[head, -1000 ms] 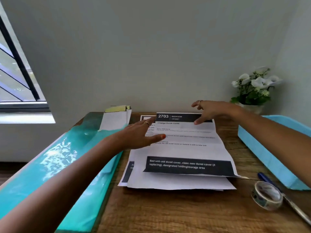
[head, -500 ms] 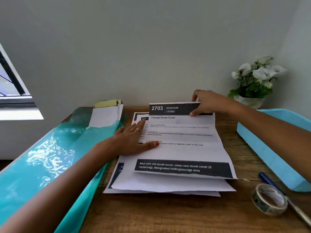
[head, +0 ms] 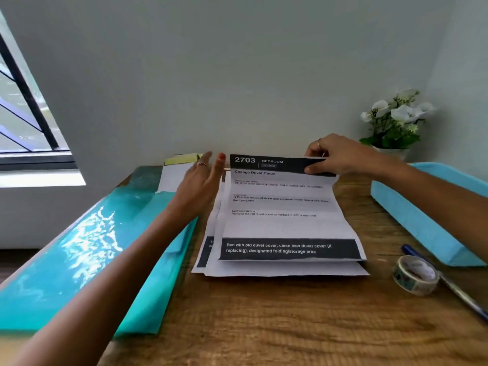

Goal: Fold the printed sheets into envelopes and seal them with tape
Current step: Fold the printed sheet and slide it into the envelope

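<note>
A printed sheet (head: pixel 282 204) headed "2703 Bedroom" lies on top of a small stack of printed sheets (head: pixel 264 270) on the wooden desk (head: pixel 264 326). My right hand (head: pixel 335 154) pinches the sheet's far top edge and lifts it off the stack. My left hand (head: pixel 200 183) hovers open, fingers spread, just left of the sheet's far left corner, not touching it. A roll of clear tape (head: pixel 414 274) rests at the near right. White envelopes (head: pixel 174 175) with a yellow pad behind them lie at the far left.
A shiny teal folder (head: pixel 87 260) covers the desk's left side. A light blue tray (head: pixel 427 215) stands along the right, with a blue pen (head: pixel 449 283) beside the tape. A pot of white flowers (head: pixel 396 120) sits in the far right corner against the wall.
My left hand has lifted off the sheet and moved left, fingers open. My right hand has gone from pressing the top edge to pinching and raising it.
</note>
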Demonstrator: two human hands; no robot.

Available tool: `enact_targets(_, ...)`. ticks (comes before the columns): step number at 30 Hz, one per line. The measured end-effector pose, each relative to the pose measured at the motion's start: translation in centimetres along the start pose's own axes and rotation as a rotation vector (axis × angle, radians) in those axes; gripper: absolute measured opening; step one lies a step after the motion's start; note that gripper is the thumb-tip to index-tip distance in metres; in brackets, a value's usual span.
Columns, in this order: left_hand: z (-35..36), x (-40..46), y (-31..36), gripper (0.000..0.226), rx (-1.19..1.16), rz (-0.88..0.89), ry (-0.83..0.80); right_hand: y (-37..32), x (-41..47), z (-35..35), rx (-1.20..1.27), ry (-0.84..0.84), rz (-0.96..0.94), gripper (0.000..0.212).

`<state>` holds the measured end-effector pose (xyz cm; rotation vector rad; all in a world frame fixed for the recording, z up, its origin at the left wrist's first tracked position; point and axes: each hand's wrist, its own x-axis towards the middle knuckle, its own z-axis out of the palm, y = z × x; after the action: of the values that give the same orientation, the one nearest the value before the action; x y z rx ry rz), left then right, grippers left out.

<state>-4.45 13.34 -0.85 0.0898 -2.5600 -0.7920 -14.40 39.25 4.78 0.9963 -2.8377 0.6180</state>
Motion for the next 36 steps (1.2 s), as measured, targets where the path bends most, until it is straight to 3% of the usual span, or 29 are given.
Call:
enact_targets(5, -1.0, -0.7, 1.4, 0.051, -0.037, -0.043, 0.004, -0.9, -1.9, 1.7, -0.070, 0.037, -0.036, 0.014)
enact_targets(8, -0.7, -1.1, 1.8, 0.069, -0.078, -0.010, -0.046, -0.7, -3.1, 3.6, -0.144, 0.056, -0.079, 0.024)
enact_targets(12, -0.1, -1.8, 2.6, 0.068, -0.063, 0.061, -0.079, -0.9, -5.0, 5.2, -0.251, 0.042, -0.092, 0.033)
enact_targets(16, 0.4, -2.0, 3.4, 0.065, 0.004, 0.093, -0.137, -1.0, -6.5, 5.9, -0.364, -0.066, -0.099, 0.039)
enact_targets(21, 1.6, -3.5, 3.4, 0.047, 0.143, 0.176, -0.417, -2.1, -7.8, 5.8, -0.348, -0.241, -0.062, 0.042)
enact_targets(25, 3.2, -4.9, 3.0, 0.056, 0.296, 0.215, -0.578, -3.1, -8.5, 5.4, -0.328, -0.409, 0.016, 0.059)
enact_targets(31, 4.2, -5.5, 2.4, 0.059, 0.380, 0.238, -0.609, -4.7, -8.5, 7.4, -0.339, -0.536, 0.120, 0.079)
enact_targets(36, 4.4, -5.7, 2.4, 0.058, 0.426, 0.243, -0.606, -5.8, -7.5, 9.6, -0.257, -0.507, 0.055, 0.073)
